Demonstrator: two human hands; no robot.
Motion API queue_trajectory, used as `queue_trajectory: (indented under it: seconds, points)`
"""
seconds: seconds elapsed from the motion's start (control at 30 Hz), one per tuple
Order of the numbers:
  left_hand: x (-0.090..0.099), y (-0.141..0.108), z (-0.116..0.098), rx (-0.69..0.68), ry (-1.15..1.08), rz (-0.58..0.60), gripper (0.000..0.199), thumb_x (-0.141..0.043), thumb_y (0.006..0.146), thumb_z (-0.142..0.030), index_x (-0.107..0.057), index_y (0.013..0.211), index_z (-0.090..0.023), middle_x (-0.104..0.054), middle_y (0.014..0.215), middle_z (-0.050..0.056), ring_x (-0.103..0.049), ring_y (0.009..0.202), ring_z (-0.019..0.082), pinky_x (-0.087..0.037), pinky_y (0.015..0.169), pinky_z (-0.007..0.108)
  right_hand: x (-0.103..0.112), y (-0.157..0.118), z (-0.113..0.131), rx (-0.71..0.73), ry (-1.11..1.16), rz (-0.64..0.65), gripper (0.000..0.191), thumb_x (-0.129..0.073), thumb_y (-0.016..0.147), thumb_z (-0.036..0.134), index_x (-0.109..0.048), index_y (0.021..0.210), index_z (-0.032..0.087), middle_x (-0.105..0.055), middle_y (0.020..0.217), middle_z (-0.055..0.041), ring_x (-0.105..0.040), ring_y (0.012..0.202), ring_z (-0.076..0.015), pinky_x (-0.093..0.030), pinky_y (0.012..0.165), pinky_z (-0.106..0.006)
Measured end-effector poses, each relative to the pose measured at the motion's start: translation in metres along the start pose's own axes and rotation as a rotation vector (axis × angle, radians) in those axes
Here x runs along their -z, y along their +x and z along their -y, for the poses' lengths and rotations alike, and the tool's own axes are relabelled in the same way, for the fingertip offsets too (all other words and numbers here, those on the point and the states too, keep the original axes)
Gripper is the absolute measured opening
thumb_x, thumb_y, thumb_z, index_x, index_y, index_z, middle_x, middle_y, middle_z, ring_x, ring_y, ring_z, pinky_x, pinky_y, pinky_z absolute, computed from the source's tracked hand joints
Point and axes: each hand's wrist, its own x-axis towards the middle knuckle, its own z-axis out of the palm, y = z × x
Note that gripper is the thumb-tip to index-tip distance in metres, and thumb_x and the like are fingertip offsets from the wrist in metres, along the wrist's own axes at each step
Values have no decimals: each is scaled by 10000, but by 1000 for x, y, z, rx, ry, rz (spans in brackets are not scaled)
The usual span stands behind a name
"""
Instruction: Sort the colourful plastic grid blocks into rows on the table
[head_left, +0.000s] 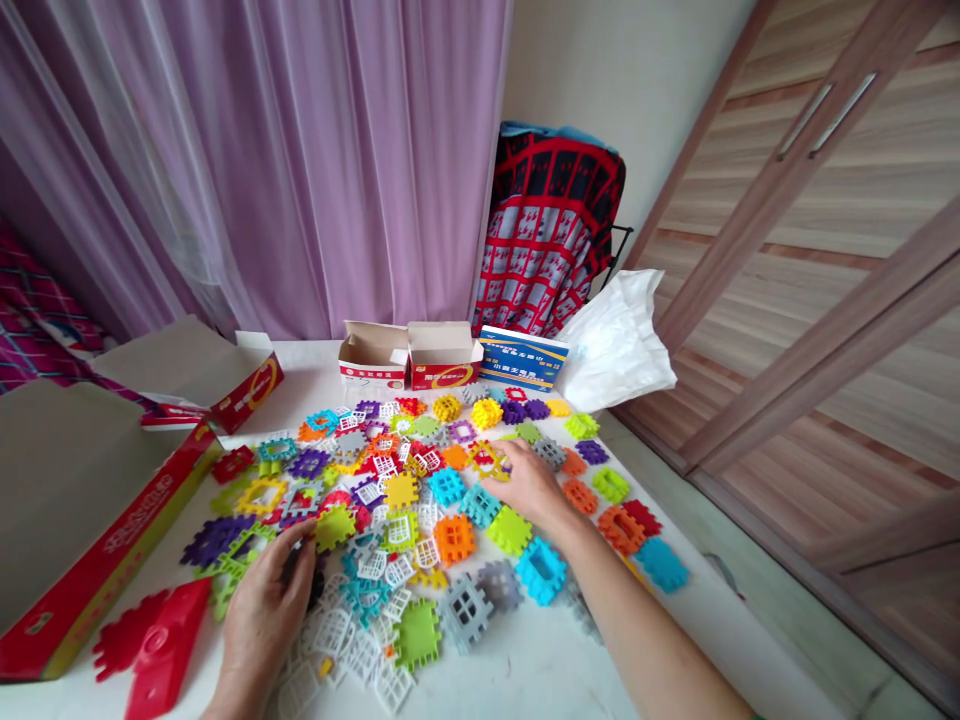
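Observation:
Building blocks with toothed edges in many colours are spread over a white table. My left hand (271, 592) is at the left of the pile, its thumb and fingers closed at the edge of a flat lime-green block (335, 527). Farther out, my right hand (527, 480) has its fingers closed on a yellow frame-shaped block (487, 460); the palm hides part of the grip. Near this hand lie a teal block (480, 506), an orange window block (454, 539) and another lime-green block (510, 531). White lattice window pieces (334, 630) lie between my arms.
A large open box (112, 540) and a smaller open box (244, 385) stand at the left. Along the back are two small cartons (446, 375), a blue box (523, 360) and a white plastic bag (619, 345). Red pieces (161, 640) lie front left. A wooden wardrobe (810, 270) stands right.

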Motion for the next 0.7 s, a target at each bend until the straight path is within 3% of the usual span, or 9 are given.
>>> queue_trajectory:
  seconds: [0.17,0.3,0.5,0.7]
  points:
    - [1,1,-2,17,24,25,365,-492,799,-509,-697,988,-274,-755,896,30,-704,782,218,-529,627,281,29,-28,-68,-181,111,-219,511,-681,685,316,-626,1179,198,-627,1087,-77,-626,901,-211,-504,853,-343]
    - [2,2,-2,18,35,45,379,-479,799,-511,-692,991,-262,-750,890,38,-700,781,219,-515,622,286,36,-54,-107,-265,216,-341,531,-647,694,374,-604,1197,208,-620,1143,-86,-624,941,-220,-512,824,-347]
    - [4,2,-7,4,77,45,371,-474,819,-489,-692,1004,-252,-738,895,46,-681,793,217,-491,614,282,26,-79,-120,-300,389,-332,545,-663,698,387,-609,1210,208,-680,1118,-92,-646,918,-222,-525,801,-344]
    - [6,2,-16,34,119,88,351,-476,826,-422,-701,1017,-233,-733,940,53,-649,740,190,-476,625,277,29,-93,-127,-281,512,-404,576,-664,711,486,-635,1207,194,-707,1075,-83,-649,828,-203,-534,757,-337]
